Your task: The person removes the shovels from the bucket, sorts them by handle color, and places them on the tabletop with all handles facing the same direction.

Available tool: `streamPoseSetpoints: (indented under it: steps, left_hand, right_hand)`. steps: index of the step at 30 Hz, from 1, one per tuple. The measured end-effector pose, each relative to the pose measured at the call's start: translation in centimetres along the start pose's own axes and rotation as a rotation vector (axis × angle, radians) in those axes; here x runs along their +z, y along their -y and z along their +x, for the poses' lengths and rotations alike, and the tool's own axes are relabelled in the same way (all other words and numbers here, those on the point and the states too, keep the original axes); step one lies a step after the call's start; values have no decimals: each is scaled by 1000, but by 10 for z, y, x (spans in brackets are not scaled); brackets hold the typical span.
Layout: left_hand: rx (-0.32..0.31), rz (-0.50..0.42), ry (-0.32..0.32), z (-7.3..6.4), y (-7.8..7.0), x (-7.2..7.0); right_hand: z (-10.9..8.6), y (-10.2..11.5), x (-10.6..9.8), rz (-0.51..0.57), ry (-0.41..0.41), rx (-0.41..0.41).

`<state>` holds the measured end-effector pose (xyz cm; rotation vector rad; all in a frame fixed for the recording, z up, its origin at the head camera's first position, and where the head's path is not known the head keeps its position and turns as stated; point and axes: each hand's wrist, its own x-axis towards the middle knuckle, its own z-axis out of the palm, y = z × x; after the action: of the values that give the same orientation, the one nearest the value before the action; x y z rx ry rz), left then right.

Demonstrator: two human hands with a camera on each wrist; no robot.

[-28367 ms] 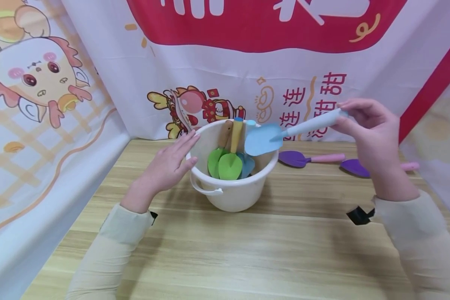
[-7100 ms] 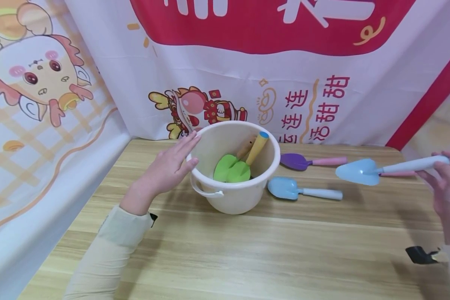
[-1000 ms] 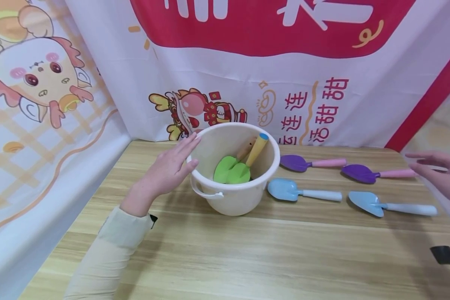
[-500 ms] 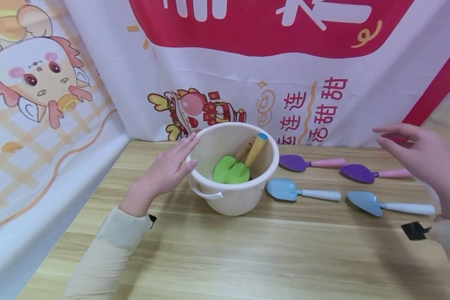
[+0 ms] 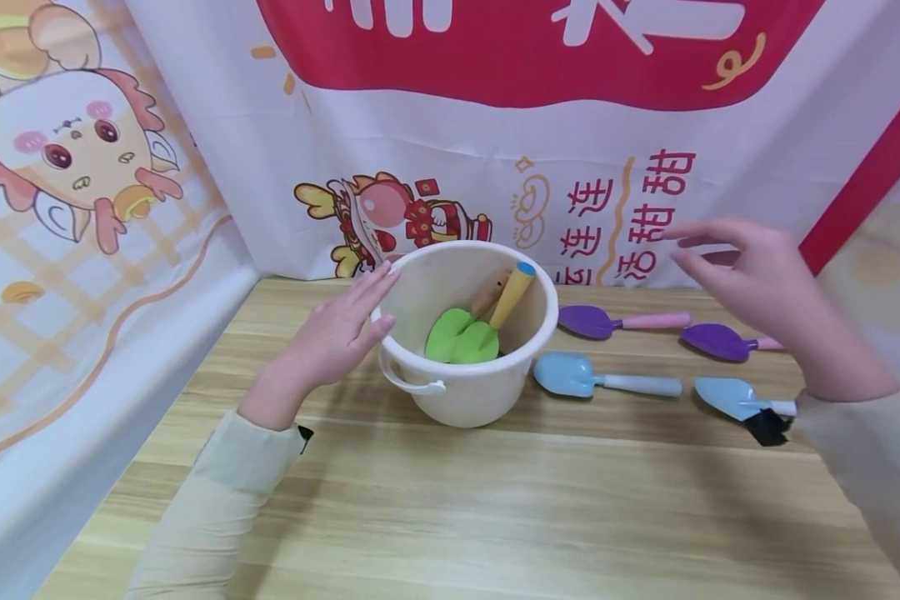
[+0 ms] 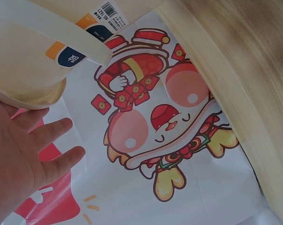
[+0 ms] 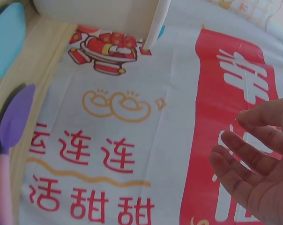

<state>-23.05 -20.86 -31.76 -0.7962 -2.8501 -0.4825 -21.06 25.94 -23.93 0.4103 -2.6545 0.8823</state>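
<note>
A white bucket [image 5: 472, 392] stands on the table in the head view, holding two green trowels: one with a yellow handle [image 5: 512, 298], the other with a brown handle. My left hand [image 5: 337, 333] rests straight-fingered on the bucket's left rim. In the air over the back right part of the table is my right hand [image 5: 757, 275], fingers loosely bent and nothing between them. Below it lie two purple trowels with pink handles, a left one [image 5: 588, 322] and a right one [image 5: 716, 342]. Nearer lie two light-blue trowels, one [image 5: 566, 375] beside the bucket, the other [image 5: 726, 395] partly behind the right wrist's black camera.
The wooden table [image 5: 450, 517] meets a printed white cloth [image 5: 607, 142] along its back edge. Another patterned cloth [image 5: 67, 275] hangs at the left. The bucket's white handle [image 5: 412, 383] hangs down at its front left.
Over the last second my right hand has moved left from the table's right edge towards the bucket. Since earlier, both blue trowels have come out onto the table. My left hand stays put.
</note>
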Motion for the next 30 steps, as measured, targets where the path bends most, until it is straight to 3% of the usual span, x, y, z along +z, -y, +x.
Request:
streamPoseSetpoints:
  steps: [10, 18, 30]
  left_hand:
    - [-7, -3, 7, 0, 0, -2]
    - [-8, 0, 6, 1, -1, -2]
    - [-11, -10, 10, -1, -2, -1]
  right_hand:
    - [16, 27, 23, -38, 29, -164]
    - [27, 41, 38, -6, 44, -238]
    - [48, 53, 63, 24, 184, -199]
